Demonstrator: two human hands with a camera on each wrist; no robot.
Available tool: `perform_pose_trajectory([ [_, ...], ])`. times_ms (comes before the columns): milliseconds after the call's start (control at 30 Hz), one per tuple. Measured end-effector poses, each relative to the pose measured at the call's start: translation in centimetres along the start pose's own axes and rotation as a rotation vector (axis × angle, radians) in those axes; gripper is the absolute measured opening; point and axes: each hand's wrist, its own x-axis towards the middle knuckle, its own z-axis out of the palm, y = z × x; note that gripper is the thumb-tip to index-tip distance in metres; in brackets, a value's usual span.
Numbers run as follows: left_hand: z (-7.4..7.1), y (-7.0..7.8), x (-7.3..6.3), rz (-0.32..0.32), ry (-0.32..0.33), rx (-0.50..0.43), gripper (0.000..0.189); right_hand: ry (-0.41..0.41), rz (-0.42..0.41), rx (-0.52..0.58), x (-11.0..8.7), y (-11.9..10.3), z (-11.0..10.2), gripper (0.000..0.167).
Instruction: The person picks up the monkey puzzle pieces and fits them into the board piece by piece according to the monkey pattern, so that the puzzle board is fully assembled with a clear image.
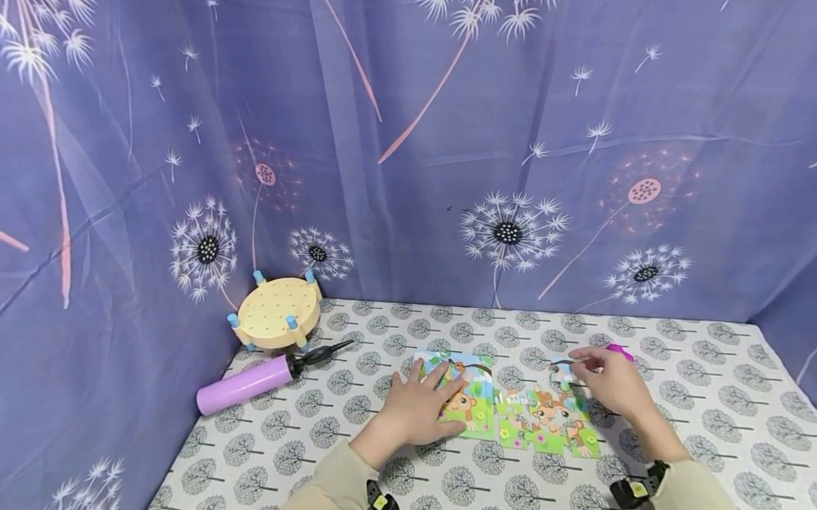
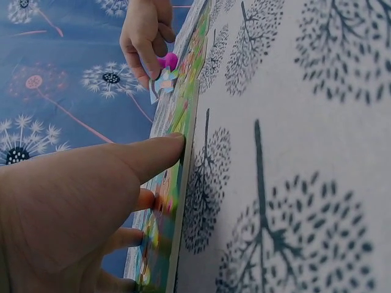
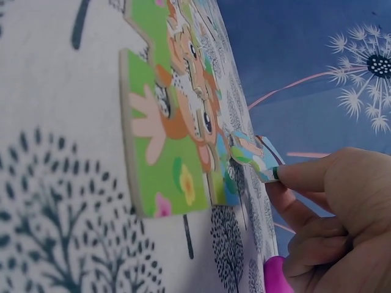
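Note:
My left hand [image 1: 423, 410] rests with spread fingers on a picture board [image 1: 477, 424] that shows a monkey; its thumb lies near the board's edge in the left wrist view. Between thumb and fingers my right hand [image 1: 613, 381] pinches a light-blue puzzle piece [image 3: 256, 155] with a dark branch on it. That piece is tilted, just beyond the partly joined monkey puzzle [image 1: 545, 424]. Its green lower pieces [image 3: 165, 152] lie flat on the cloth, with gaps along the upper left. Whether the held piece touches the others, I cannot tell.
A magenta object [image 1: 621, 351] lies behind my right hand, partly hidden. To the left are a purple hand pump [image 1: 245, 385] with a black nozzle and a yellow oval stool-like toy [image 1: 277, 313] with blue-tipped legs. The tree-print cloth [image 1: 466, 485] meets a dandelion-print curtain [image 1: 411, 209].

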Motion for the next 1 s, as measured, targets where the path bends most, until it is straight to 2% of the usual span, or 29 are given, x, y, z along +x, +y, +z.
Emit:
perform_pose_trajectory([
  [200,0.0,0.0,0.0,-0.007,-0.002,-0.012,0.079,0.001,0.004,0.004,0.1,-0.3,0.1,0.033],
  [433,0.0,0.0,0.1,-0.012,-0.013,-0.028,0.079,-0.020,0.034,0.085,0.6,-1.0,1.0,0.033],
  [733,-0.1,0.0,0.0,-0.008,-0.011,-0.030,0.078,-0.056,0.030,0.167,1.5,-3.6,4.1,0.029],
  [1000,-0.2,0.0,0.1,-0.012,-0.009,-0.001,0.081,-0.120,0.018,0.238,2.6,-5.9,6.8,0.028],
])
